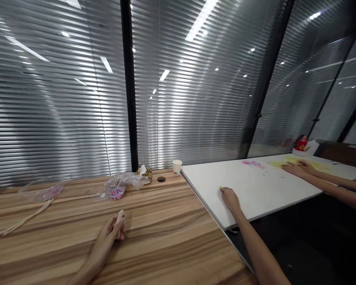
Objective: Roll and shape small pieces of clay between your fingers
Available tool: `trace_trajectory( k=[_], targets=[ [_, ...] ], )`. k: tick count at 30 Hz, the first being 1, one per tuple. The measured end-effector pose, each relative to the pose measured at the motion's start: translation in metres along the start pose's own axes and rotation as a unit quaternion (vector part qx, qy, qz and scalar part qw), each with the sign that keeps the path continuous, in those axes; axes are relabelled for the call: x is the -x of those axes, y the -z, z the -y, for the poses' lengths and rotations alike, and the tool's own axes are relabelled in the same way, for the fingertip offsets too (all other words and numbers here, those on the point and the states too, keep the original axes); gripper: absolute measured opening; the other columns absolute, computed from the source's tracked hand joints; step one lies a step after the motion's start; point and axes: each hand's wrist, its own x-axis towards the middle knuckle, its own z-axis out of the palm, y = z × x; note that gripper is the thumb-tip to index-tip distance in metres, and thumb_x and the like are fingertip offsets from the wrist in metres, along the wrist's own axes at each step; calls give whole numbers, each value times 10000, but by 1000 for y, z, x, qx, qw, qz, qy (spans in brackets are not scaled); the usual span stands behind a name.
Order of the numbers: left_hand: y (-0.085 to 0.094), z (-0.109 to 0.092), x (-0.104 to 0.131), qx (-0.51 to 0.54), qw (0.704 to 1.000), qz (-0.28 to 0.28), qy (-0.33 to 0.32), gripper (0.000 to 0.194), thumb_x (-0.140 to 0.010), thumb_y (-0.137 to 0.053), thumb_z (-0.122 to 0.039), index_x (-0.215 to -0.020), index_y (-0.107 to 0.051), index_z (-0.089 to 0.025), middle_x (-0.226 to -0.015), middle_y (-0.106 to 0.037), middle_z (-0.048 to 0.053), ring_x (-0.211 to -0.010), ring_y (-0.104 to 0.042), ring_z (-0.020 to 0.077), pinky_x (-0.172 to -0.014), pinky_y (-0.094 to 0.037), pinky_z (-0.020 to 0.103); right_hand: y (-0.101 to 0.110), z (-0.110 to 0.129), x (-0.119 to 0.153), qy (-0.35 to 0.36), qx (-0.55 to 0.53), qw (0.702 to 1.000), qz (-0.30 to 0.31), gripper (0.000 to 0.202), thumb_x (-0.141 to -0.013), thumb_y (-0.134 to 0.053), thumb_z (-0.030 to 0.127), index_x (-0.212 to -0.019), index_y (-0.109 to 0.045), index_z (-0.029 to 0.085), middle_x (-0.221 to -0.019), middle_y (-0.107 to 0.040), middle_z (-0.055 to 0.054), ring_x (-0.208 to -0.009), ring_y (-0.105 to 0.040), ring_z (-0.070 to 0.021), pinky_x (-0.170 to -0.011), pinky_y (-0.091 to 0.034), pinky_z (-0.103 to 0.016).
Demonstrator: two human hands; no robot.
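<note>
My left hand [112, 230] is above the wooden table [154, 233], its fingers closed round a pale, doughy-looking piece [120, 214] that sticks up past the fingertips. Out to the right, my right hand [230, 198] rests on the white table [207, 174] near its left edge. Its fingers are pressed together at a tiny yellowish bit [220, 187], too small to name. Pale strands [29, 217] lie on the wood to the left of my left hand. Beyond that hand is a clear plastic bag [116, 190] with pink and purple bits inside.
Another clear bag [47, 192] lies at the far left. A gold wrapper [145, 172] and a paper cup [177, 167] stand by the blinds. Pink bits [253, 164] dot the white table. Another person's hands [299, 168] work over yellow powder near a red object [302, 143].
</note>
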Motion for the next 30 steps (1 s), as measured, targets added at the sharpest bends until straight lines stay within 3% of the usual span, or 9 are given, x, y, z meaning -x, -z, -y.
trace_trajectory(
  k=[5,8,10,12,14,19,22,26,30],
  targets=[
    [-1,2,1,11,1000,7,-15,452,-618,-601,-612,-682,-510,-174,-555,-539,-33,-478,-474,105,-503,-377,222,0,-1,15,27,-40,998,-30,309,-805,-381,109,-921,-667,132,-953,-666,-109,-908,-568,-228,-776,-407,-299],
    [-3,8,1,49,999,9,-19,454,-651,-568,-617,-717,-496,-174,-568,-546,-35,-473,-477,100,-496,-376,220,-2,8,18,34,-161,986,-37,285,-773,-408,179,-858,-677,138,-906,-681,-102,-866,-595,-238,-770,-423,-316],
    [-4,12,1,67,997,11,-24,443,-669,-560,-608,-704,-470,-175,-581,-552,-32,-470,-482,96,-505,-388,225,4,31,17,-25,-257,965,-42,286,-755,-429,256,-840,-675,138,-857,-689,-106,-804,-616,-241,-740,-439,-327],
    [-4,15,0,82,996,15,-26,426,-692,-551,-591,-733,-458,-177,-629,-575,-23,-486,-506,100,-516,-403,233,14,71,18,-50,-349,934,-47,285,-722,-468,328,-808,-670,146,-856,-690,-105,-819,-618,-254,-743,-444,-340],
    [-4,18,-1,95,995,14,-28,430,-700,-542,-593,-787,-449,-182,-669,-591,-19,-482,-518,99,-504,-406,235,26,126,22,-46,-450,892,-27,295,-686,-508,373,-789,-661,143,-829,-688,-109,-793,-618,-254,-717,-457,-345],
    [-2,26,-5,117,993,-3,-33,453,-700,-542,-599,-846,-427,-187,-687,-577,-24,-490,-534,98,-487,-410,231,33,275,65,29,-638,757,138,318,-668,-586,406,-847,-641,149,-785,-679,-78,-662,-614,-197,-625,-484,-321],
    [-2,32,-8,121,992,-11,-27,491,-685,-541,-617,-891,-430,-186,-699,-562,-26,-494,-529,95,-488,-416,232,28,327,99,72,-661,719,203,315,-693,-591,427,-839,-651,155,-789,-675,-65,-605,-597,-168,-593,-482,-306],
    [-3,35,-8,62,997,14,-41,469,-695,-529,-615,-835,-473,-170,-680,-546,-16,-553,-545,114,-552,-441,250,31,338,118,73,-676,698,225,337,-679,-612,449,-847,-655,160,-811,-665,-56,-554,-570,-145,-560,-467,-286],
    [1,22,-1,-132,984,9,-118,385,-836,-412,-491,-718,-568,-160,-641,-562,17,-644,-539,146,-625,-429,261,37,326,112,12,-692,687,222,371,-661,-627,460,-854,-634,143,-769,-650,-54,-536,-544,-133,-558,-450,-274]
  ],
)
